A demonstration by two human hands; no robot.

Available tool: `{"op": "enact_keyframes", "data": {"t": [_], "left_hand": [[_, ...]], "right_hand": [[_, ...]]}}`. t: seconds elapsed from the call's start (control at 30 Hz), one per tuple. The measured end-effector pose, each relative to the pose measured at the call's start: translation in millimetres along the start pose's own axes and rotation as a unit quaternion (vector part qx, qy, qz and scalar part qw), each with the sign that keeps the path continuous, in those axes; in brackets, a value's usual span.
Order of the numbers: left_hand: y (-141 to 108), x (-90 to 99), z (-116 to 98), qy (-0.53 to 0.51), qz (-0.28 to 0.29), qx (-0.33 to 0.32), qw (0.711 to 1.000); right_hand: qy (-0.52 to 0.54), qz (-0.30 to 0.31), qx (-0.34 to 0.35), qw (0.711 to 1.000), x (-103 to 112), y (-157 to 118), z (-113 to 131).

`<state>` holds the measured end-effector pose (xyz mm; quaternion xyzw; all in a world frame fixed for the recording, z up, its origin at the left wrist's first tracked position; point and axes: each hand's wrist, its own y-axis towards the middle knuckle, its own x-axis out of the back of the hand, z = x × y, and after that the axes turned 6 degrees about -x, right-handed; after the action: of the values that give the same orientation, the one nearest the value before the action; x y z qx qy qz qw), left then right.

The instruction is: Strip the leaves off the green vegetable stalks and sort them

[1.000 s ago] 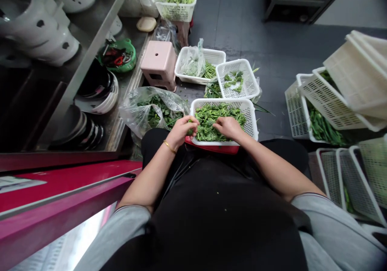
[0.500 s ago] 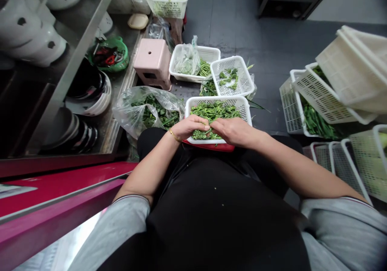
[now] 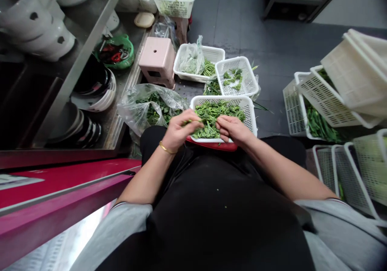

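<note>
A white plastic basket [image 3: 254,120] sits in front of my lap, holding a heap of thin green vegetable stems [image 3: 216,112] with small leafy tips. Over its left edge, my left hand [image 3: 179,131] pinches a green vegetable stem [image 3: 188,122] between thumb and fingers; a gold bracelet circles that wrist. My right hand [image 3: 234,129] is over the basket's right half, its thumb and fingers closed together at the heap. Whatever is between those fingertips is too small to make out. A gap separates the two hands.
Left of the basket lies an open clear plastic bag [image 3: 136,106] of leafy greens. Behind it are a smaller white basket [image 3: 222,69] with a few sprigs, a white tray [image 3: 181,75] of green beans, and a pink stool [image 3: 157,57]. Stacked baskets [image 3: 335,106] stand at right, shelving [image 3: 119,132] at left.
My hands were together over the basket and have drawn apart. The left moved left with a stem in it; the right stayed over the heap. The view shifted slightly.
</note>
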<state>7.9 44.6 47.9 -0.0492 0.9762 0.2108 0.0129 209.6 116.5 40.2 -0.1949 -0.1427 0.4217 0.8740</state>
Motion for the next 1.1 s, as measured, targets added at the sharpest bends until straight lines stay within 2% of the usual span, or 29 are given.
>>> {"op": "enact_keyframes", "data": {"t": [0.03, 0.1, 0.13, 0.23, 0.27, 0.33, 0.4, 0.5, 0.57, 0.63, 0.67, 0.7, 0.77, 0.87, 0.93, 0.97, 1.03, 1.1], "left_hand": [[-1.2, 8.2, 0.6, -0.071, -0.024, 0.025, 0.997], [-2.1, 21.7, 3.9, -0.190, -0.072, 0.087, 0.975], [-2.0, 25.6, 6.9, -0.230, -0.081, 0.123, 0.962], [-1.5, 24.3, 19.7, -0.273, -0.085, 0.211, 0.935], [-1.5, 21.3, 24.3, -0.272, -0.085, 0.229, 0.931], [-1.7, 15.7, 32.1, -0.266, -0.077, 0.249, 0.928], [-1.3, 13.2, 37.5, -0.259, -0.062, 0.261, 0.928], [2.1, 11.2, 43.4, -0.220, -0.049, 0.285, 0.932], [7.1, 5.5, 48.5, -0.164, -0.041, 0.297, 0.940], [13.9, -5.0, 54.3, -0.091, -0.011, 0.301, 0.949], [17.7, -10.9, 56.9, -0.056, 0.016, 0.302, 0.951], [21.4, -16.5, 58.9, -0.029, 0.050, 0.304, 0.951], [27.4, -24.3, 60.5, -0.015, 0.121, 0.308, 0.943], [30.4, -25.4, 57.5, -0.052, 0.195, 0.325, 0.924], [28.4, -22.8, 54.4, -0.069, 0.224, 0.343, 0.909], [26.5, -21.7, 53.2, -0.074, 0.239, 0.351, 0.902], [22.4, -20.4, 52.4, -0.080, 0.266, 0.356, 0.892], [19.1, -18.9, 52.7, -0.080, 0.280, 0.349, 0.891]], "right_hand": [[-0.062, 0.043, -0.042, 0.996, 10.0, -3.3, -4.5], [-0.240, 0.089, -0.087, 0.963, 23.4, -5.8, -8.6], [-0.326, 0.068, -0.081, 0.939, 24.7, -3.2, -8.7], [-0.486, -0.101, -0.030, 0.868, 7.9, 22.5, -7.0], [-0.507, -0.137, -0.030, 0.851, -1.0, 34.8, -7.4], [-0.516, -0.157, -0.045, 0.841, -15.6, 58.2, -10.4], [-0.498, -0.145, -0.051, 0.854, -19.3, 73.3, -14.9], [-0.463, -0.139, -0.048, 0.874, -2.6, 74.3, -17.7], [-0.381, -0.125, -0.051, 0.915, 14.8, 64.1, -14.4], [-0.223, -0.090, -0.054, 0.969, 28.7, 49.8, -8.0], [-0.137, -0.066, -0.056, 0.987, 33.1, 42.3, -4.3], [-0.067, -0.043, -0.057, 0.995, 36.0, 35.0, -0.6], [-0.014, 0.000, -0.051, 0.999, 39.1, 21.6, 6.8], [-0.093, 0.069, -0.006, 0.993, 42.1, 5.2, 17.3], [-0.222, 0.095, 0.059, 0.968, 41.6, -3.6, 24.1], [-0.298, 0.092, 0.097, 0.945, 39.5, -7.2, 27.2], [-0.441, 0.061, 0.157, 0.882, 30.7, -12.9, 32.2], [-0.551, 0.033, 0.181, 0.814, 18.5, -16.1, 35.3]]}}
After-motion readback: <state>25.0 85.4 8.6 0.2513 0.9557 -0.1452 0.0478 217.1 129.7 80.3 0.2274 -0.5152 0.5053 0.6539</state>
